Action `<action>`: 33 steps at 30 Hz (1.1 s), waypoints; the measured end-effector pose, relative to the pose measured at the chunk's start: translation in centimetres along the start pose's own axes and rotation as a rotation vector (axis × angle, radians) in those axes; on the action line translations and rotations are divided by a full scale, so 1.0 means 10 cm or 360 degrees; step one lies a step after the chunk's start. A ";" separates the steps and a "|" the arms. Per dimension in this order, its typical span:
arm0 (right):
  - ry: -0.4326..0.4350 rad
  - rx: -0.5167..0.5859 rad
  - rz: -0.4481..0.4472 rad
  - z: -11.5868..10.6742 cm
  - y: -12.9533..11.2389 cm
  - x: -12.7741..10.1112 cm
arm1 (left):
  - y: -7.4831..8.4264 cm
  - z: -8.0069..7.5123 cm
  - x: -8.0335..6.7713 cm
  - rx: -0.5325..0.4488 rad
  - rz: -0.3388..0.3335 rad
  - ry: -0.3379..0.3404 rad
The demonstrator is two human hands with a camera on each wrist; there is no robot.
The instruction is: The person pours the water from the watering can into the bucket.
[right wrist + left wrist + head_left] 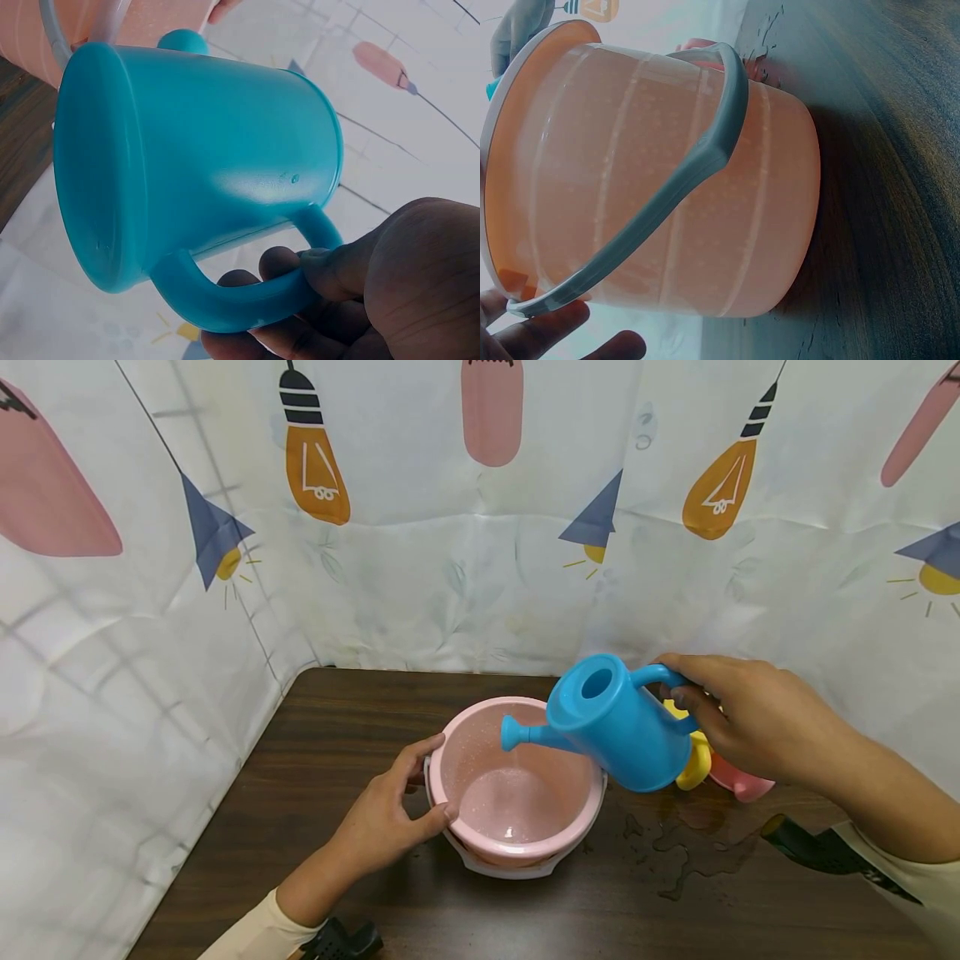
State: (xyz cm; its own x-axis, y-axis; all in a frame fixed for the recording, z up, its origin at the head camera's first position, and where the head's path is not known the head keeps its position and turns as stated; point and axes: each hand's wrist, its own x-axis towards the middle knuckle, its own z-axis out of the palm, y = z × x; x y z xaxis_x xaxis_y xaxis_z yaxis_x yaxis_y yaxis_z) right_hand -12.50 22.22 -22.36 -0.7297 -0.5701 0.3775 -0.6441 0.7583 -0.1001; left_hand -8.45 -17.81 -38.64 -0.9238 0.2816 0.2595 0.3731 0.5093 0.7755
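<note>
A pink bucket (517,847) stands upright on the table, droplets on its inner wall and a bright glint at its bottom. My left hand (390,814) holds the bucket's left rim, thumb at the front and fingers around the side. Its grey handle (705,161) hangs down against the outside. Over the bucket's right side, my right hand (738,714) grips a blue watering can (622,727) by its handle (232,304). The can tilts left, its spout above the bucket opening; faint streaks show below it.
Behind the can, partly hidden, lie a yellow object (697,764) and a red-pink object (742,781). Water puddles (682,860) spread on the dark wooden table (330,752) right of the bucket. A patterned white curtain (420,585) borders the back and left.
</note>
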 end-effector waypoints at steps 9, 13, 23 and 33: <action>-0.0011 0.0010 0.0006 0.00 0.01 0.00 | 0.00 0.00 0.00 0.0003 -0.0002 0.0000; -0.0006 0.0009 0.0004 0.00 0.00 0.00 | 0.00 0.00 0.00 -0.0004 0.0004 -0.0003; 0.0013 0.0005 -0.0013 -0.01 -0.01 0.00 | 0.00 0.00 0.00 0.0006 0.0001 0.0000; 0.0004 0.0019 -0.0009 0.00 -0.01 0.01 | 0.00 0.01 0.00 0.0012 0.0004 0.0000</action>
State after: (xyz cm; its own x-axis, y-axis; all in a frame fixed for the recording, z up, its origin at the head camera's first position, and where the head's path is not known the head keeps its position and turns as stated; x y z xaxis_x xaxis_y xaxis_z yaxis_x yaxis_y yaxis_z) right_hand -12.51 22.14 -22.30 -0.7255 -0.5734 0.3807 -0.6509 0.7513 -0.1088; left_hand -8.46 -17.77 -38.71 -0.9227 0.2829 0.2618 0.3764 0.5146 0.7704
